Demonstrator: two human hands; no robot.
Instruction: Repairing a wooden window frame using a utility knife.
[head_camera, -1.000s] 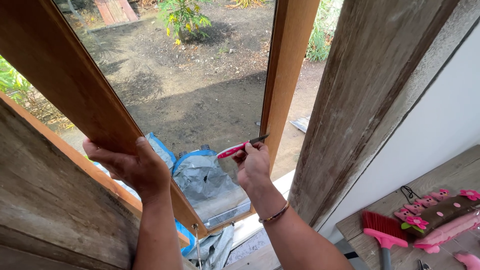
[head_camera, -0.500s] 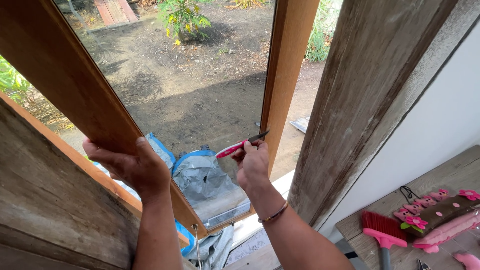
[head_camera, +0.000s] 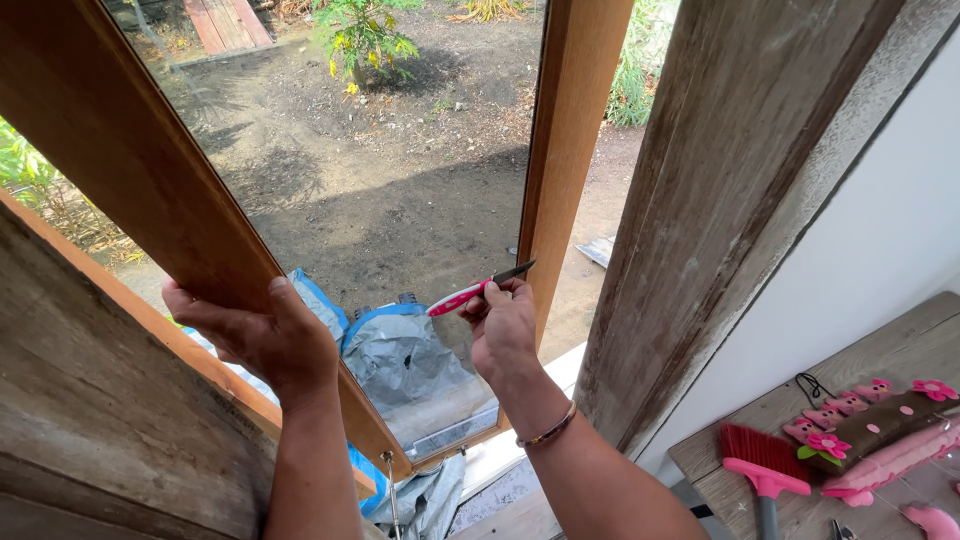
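**Pink-handled knife at the window pane**

The pink-handled knife (head_camera: 478, 291) is sitting in the right hand (head_camera: 503, 330), pinched between thumb and fingertips, its dark blade pointing up and to the right towards the inner edge of the right-hand wooden frame post (head_camera: 572, 130). The blade tip is lying just beside that post, in front of the glass pane (head_camera: 400, 200). The left hand (head_camera: 262, 335) is clasping the slanted wooden frame rail (head_camera: 130, 170) on the left, fingers wrapped over its edge and thumb on the near face. A thin bracelet (head_camera: 548, 430) is circling the right wrist. Through the glass, a blue and grey tarpaulin (head_camera: 410, 365) is lying on bare earth below, and a green shrub (head_camera: 362, 35) is growing further off. At the lower right, a wooden tabletop (head_camera: 900, 340) is carrying a pink brush (head_camera: 762, 470) with red bristles and a brown holder with pink flower clips (head_camera: 870, 410), well apart from both hands.
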